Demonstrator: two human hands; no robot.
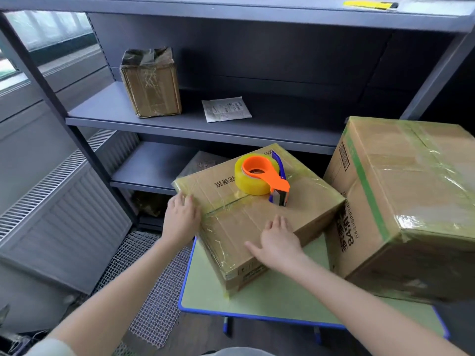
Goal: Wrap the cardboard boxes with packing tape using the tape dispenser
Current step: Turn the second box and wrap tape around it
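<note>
Right hand (279,246): laid flat on the near part of the top of a flat brown cardboard box (244,222). The fingers are straight and slightly spread and the thumb is stretched out to the left. Nothing is gripped.
Left hand (181,219): pressed against the left top edge of the same box, fingers straight and close together. Nothing is pinched.
Flat box: set cornerwise on a pale green table with a blue rim (270,299), with its left corner jutting past the table edge. Clear tape is seen across its top and sides.
Tape dispenser (262,176): orange and blue plastic, loaded with a yellowish clear roll. It is stood on the flat box beyond the right hand, apart from both hands.
Large box (411,201): brown cardboard with a green stripe, covered in tape, placed just beside the flat box on the right.
Shelving (180,122): grey metal, behind the table. A small taped brown box (151,83) and a white printed sheet (226,109) are kept apart on the middle shelf.
</note>
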